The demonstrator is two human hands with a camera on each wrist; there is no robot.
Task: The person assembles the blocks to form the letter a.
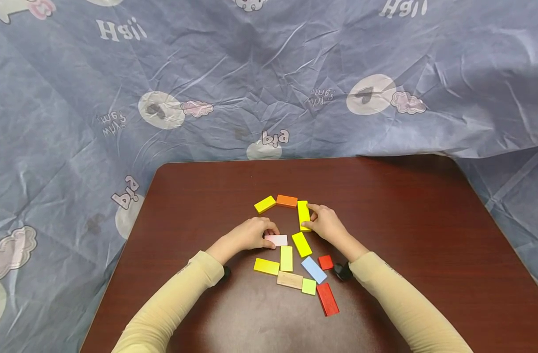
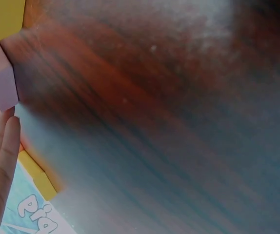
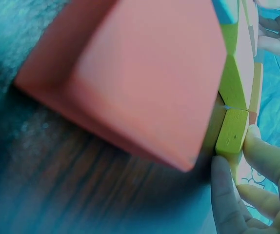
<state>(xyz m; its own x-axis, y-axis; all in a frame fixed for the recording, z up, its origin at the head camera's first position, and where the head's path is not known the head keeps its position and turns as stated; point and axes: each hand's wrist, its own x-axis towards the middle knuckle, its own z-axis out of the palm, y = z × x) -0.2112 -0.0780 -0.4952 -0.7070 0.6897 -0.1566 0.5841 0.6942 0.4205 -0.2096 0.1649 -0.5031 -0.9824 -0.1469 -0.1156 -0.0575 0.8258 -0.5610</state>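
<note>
My left hand [image 1: 251, 233] pinches a pink block [image 1: 278, 240] at its left end, thumb on the near side and fingers behind. In the left wrist view the fingers lie right at the end of that pink block [image 2: 4, 85]. To the right, my right hand [image 1: 328, 224] grips a long yellow block [image 1: 303, 213] between thumb and fingers. The right wrist view shows the end of this yellow block [image 3: 232, 131] between fingertips. An orange block [image 1: 287, 201] lies just left of its far end, and a yellow block [image 1: 302, 244] sits below its near end.
Nearer me lie a pale yellow block [image 1: 286, 258], a yellow block [image 1: 266, 266], a plain wood block [image 1: 289, 280], a lime block [image 1: 308, 287], a blue block [image 1: 314, 270] and two red blocks [image 1: 328, 299]. Another yellow block [image 1: 265, 204] lies far left on the brown table [image 1: 405, 220].
</note>
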